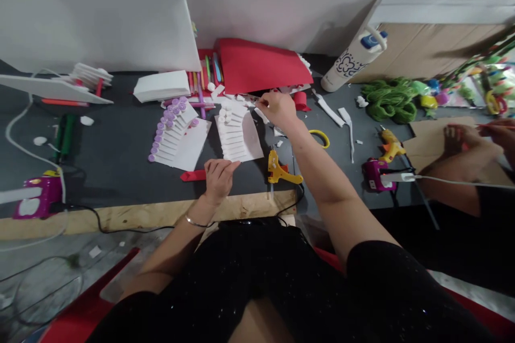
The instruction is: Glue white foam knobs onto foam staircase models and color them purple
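My left hand [219,176] rests at the table's near side with its fingers curled together. A red strip [193,175] ends at its knuckles, and what the fingers hold, if anything, is hidden. Just beyond lies a white card [252,136] bearing a fan of white paper rolls [232,139]. My right hand [278,109] reaches past that card, thumb and finger pinched among white paper scraps [240,98]; I cannot make out anything between them. A similar card [196,142] with purple-tipped rolls [163,134] sits to the left. Near my right forearm lies a yellow glue gun [277,169].
A red sheet [261,67] and white paper stack [162,86] lie at the back. Rightward are a white bottle [348,64], green yarn [388,99], another glue gun [390,146] and a co-worker's hands [470,142]. A purple power adapter [34,201] and cords are leftmost.
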Motion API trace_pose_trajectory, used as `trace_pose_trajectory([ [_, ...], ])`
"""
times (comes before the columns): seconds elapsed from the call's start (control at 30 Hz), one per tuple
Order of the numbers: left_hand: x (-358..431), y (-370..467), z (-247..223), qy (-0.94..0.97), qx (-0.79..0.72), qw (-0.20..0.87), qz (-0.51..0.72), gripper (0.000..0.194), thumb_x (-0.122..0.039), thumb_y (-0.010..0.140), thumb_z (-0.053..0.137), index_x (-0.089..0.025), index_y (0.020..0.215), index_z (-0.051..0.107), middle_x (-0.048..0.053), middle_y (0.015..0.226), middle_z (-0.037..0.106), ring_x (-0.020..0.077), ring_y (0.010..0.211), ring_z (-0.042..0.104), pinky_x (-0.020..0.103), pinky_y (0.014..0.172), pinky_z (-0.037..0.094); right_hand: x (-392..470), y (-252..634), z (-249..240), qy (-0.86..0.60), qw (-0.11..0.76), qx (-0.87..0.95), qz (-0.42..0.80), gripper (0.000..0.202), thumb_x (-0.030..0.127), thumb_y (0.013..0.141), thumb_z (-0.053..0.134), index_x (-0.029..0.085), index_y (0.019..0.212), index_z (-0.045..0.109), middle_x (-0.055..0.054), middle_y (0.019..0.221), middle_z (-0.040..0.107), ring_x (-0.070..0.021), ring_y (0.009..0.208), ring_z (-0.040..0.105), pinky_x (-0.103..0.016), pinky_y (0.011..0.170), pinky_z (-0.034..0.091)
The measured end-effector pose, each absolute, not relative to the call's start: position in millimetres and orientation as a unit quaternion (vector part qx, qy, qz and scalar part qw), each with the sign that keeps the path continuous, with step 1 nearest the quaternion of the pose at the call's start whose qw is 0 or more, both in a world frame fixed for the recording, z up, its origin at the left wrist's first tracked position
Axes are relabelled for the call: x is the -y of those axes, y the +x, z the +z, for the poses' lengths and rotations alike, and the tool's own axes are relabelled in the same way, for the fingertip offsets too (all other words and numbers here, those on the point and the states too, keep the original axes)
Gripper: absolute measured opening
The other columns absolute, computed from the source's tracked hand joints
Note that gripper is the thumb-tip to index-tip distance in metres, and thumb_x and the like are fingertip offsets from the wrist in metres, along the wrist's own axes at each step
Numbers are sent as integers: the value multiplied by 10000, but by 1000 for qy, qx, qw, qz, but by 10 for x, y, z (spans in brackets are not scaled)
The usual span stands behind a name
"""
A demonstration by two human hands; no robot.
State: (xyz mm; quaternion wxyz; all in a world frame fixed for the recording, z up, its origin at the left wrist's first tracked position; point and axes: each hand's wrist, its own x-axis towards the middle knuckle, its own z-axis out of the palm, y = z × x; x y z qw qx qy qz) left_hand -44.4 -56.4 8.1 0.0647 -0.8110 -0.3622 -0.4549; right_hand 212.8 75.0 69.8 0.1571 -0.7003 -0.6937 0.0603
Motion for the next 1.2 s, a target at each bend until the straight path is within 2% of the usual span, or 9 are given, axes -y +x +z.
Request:
trace_pose_trajectory([
  [0.17, 571, -447, 83, -810, 360, 26, -462, 181, -128, 1029, 597, -261, 1081, 709, 5, 798, 716, 157, 791, 672, 336, 722, 480, -969, 1907, 689, -668, 161, 723, 69, 196, 251, 950, 569, 201, 898, 751, -103, 979, 802, -272, 939, 663, -411, 928, 452],
  [0.3, 571, -435, 69, -805, 347, -8, -481, 201, -111, 1017, 627, -257, 1128, 708, 4, 917, 771, 152, 869, 721, 329, 760, 548, -1147, 1816, 781, -645, 151, 745, 80, 232, 224, 967, 525, 195, 987, 754, -113, 1095, 788, -275, 1037, 643, -431, 1005, 416],
  [0.4, 565, -430, 72, -807, 318, -43, -495, 243, -74, 993, 643, -241, 1157, 707, 7, 948, 794, 152, 881, 731, 326, 775, 555, -1205, 1875, 888, -646, 111, 750, 83, 287, 189, 962, 497, 181, 1051, 770, -110, 1138, 784, -279, 1087, 644, -442, 1044, 402],
  [0.57, 554, -418, 101, -813, 311, -65, -487, 272, -42, 975, 643, -227, 1151, 737, 18, 890, 760, 154, 856, 684, 302, 760, 518, -1089, 2131, 911, -669, 47, 737, 87, 294, 221, 922, 558, 160, 1065, 808, -141, 1111, 810, -319, 1069, 675, -485, 1041, 419],
  [0.67, 549, -409, 106, -810, 313, -62, -491, 265, -56, 989, 622, -232, 1141, 749, 17, 880, 713, 153, 847, 634, 284, 745, 504, -1023, 2158, 838, -679, 42, 729, 76, 338, 255, 960, 511, 174, 1091, 811, -139, 1127, 813, -325, 1082, 683, -472, 1024, 428],
  [0.8, 555, -429, 106, -814, 324, -42, -481, 326, -40, 1000, 548, -251, 1128, 762, 25, 823, 645, 174, 822, 597, 308, 723, 466, -1087, 1997, 742, -658, 57, 749, 57, 373, 224, 1000, 447, 174, 1110, 800, -134, 1160, 806, -319, 1113, 677, -455, 1024, 415],
  [0.97, 564, -474, 100, -830, 327, -24, -452, 386, -25, 980, 506, -250, 1129, 782, 39, 766, 606, 199, 789, 571, 330, 720, 440, -1255, 1764, 671, -650, 43, 757, 61, 349, 216, 1010, 491, 113, 1186, 773, -186, 1229, 774, -322, 1140, 672, -463, 1063, 379],
  [1.13, 541, -472, 89, -842, 316, -9, -438, 341, -56, 997, 516, -238, 1114, 780, 23, 691, 593, 191, 721, 545, 325, 683, 369, -1262, 1737, 645, -655, 63, 750, 66, 280, 157, 978, 529, 119, 1130, 762, -189, 1217, 755, -310, 1138, 663, -456, 1057, 389],
  [1.2, 534, -462, 94, -843, 313, -9, -438, 294, -100, 1031, 517, -224, 1132, 765, 12, 668, 596, 180, 683, 548, 317, 670, 353, -1185, 1808, 643, -656, 115, 742, 75, 210, 155, 954, 565, 147, 1065, 742, -172, 1186, 749, -297, 1129, 651, -445, 1028, 415],
])
